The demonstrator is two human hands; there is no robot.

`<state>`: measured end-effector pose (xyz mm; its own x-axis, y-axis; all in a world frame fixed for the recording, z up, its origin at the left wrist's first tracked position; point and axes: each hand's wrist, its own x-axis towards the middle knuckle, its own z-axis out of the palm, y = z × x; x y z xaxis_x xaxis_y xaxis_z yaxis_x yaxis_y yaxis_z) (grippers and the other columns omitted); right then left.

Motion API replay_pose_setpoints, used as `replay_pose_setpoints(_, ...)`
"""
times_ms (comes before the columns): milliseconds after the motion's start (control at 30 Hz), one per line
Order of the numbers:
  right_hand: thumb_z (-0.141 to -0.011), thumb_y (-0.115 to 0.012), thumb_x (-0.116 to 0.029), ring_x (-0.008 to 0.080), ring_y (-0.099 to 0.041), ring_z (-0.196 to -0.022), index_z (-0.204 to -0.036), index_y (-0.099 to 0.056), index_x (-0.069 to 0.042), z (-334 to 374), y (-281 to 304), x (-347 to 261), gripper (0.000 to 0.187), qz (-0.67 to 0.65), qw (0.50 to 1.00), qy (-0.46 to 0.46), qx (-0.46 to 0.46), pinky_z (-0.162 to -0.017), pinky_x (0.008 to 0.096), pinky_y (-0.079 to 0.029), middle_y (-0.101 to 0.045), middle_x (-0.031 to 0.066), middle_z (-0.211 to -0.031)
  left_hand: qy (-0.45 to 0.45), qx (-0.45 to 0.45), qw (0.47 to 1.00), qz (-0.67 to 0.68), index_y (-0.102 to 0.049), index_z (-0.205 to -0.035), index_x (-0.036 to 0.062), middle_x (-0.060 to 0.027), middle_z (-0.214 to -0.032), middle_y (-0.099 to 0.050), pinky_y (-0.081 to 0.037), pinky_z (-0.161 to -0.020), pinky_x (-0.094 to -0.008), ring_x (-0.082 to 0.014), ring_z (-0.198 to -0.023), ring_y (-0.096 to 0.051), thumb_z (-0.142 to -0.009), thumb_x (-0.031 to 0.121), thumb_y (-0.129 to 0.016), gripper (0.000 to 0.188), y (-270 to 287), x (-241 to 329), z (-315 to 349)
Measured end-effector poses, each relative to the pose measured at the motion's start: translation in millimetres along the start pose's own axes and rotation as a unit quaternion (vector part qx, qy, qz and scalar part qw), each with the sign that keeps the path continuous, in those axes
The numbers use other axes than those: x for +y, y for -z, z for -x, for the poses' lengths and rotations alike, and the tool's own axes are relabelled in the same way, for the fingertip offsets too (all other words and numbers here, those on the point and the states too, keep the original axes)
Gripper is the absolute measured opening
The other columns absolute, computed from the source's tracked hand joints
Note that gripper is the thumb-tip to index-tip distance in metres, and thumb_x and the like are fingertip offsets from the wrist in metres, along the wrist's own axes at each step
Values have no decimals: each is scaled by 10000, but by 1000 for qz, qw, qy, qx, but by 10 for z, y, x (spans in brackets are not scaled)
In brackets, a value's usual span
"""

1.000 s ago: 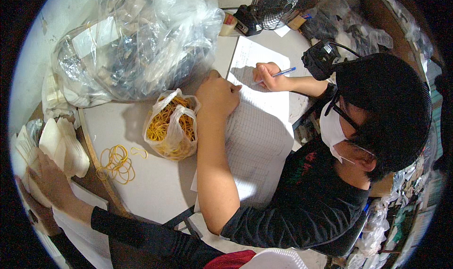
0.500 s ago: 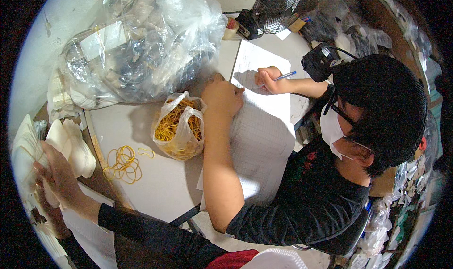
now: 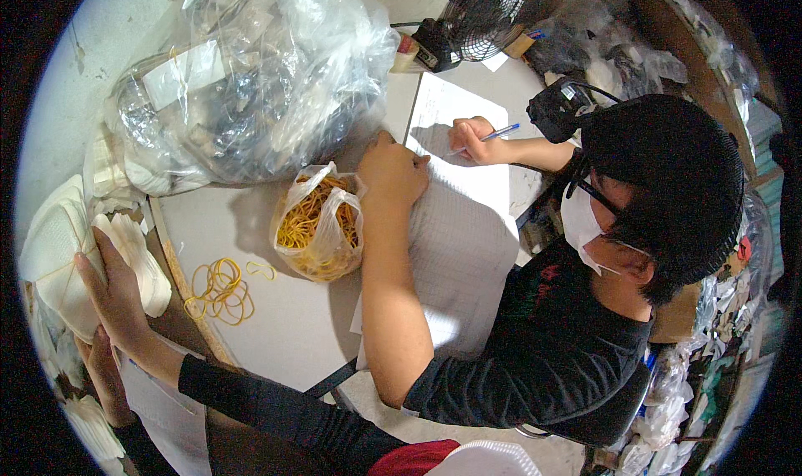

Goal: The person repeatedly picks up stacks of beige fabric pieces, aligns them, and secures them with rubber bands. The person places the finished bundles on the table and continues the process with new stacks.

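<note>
- At the left of the frame, a white bundle (image 3: 57,242), crossed by a thin band, sits against the hands of a person in black sleeves.
- The person's right hand (image 3: 124,305) grips its right edge, finger and thumb lying along the side that faces the table (image 3: 276,342).
- The left hand (image 3: 106,376), lower in the frame, is at the bundle's lower end; its fingers are partly hidden, and how firmly they close cannot be told.
- The bundle lies up and to the left of both hands, its long axis running roughly up and down the frame, though the lens bends shapes here; the right hand reaches higher along it, the left is nearer its foot.
- A second white bundle (image 3: 138,263) rests just right of the right hand's fingers, by the table's edge.
- Loose yellow rubber bands (image 3: 224,271) lie on the tabletop to the right, near a plastic bag of rubber bands (image 3: 317,225) at center.
- At right, a masked co-worker holds a blue pen (image 3: 501,131) over ruled sheets (image 3: 459,209), the other forearm across them.
- A large clear sack (image 3: 251,83) fills the upper left, a fan (image 3: 493,17) the top.
</note>
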<state>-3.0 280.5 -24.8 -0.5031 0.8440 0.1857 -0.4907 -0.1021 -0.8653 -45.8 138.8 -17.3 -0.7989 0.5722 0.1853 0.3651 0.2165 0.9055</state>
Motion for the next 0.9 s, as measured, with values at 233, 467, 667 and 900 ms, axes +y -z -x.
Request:
replay_pose_setpoints(233, -884, -643, -381, 416, -543, -1146, -1456, -316, 42, 68, 26, -161, 783, 73, 989, 109, -69, -1050, 432, -369, -523, 273, -1319, 0, 1, 1000, 18, -530, -1342, 56, -143, -1375, -522, -406, -1065, -376, -266, -1284, -475, -940, 221, -555, 435, -32, -71, -46)
replay_pose_setpoints(467, -803, -706, -370, 430, -538, -1075, -1443, -324, 28, 67, 95, -333, 845, 118, 984, 3, -132, -980, 491, -389, -523, 278, -1287, -1, -2, 999, 37, -503, -1371, 43, -136, -1398, -513, -396, -1078, -370, -255, -1310, -458, -943, 198, -550, 458, -69, -90, -119)
replay_pose_setpoints(667, -860, -644, -399, 383, -534, -1134, -1445, -338, 4, -41, 252, -461, 773, 56, 991, 14, -123, -1003, 484, -390, -524, 243, -1315, -4, 10, 999, 51, -480, -1396, 33, -130, -1417, -504, -387, -1089, -366, -244, -1332, -443, -945, 179, -546, 478, -20, -32, -48)
replay_pose_setpoints(900, -923, -572, -434, 334, -526, -1201, -1452, -350, -26, -366, 710, -732, 704, -253, 966, -29, 39, -1031, 475, -387, -524, 201, -1347, -8, -24, 999, 35, -461, -1426, 38, -123, -1460, -470, -354, -1112, -353, -227, -1368, -409, -963, 184, -538, 492, -319, 4, -209)
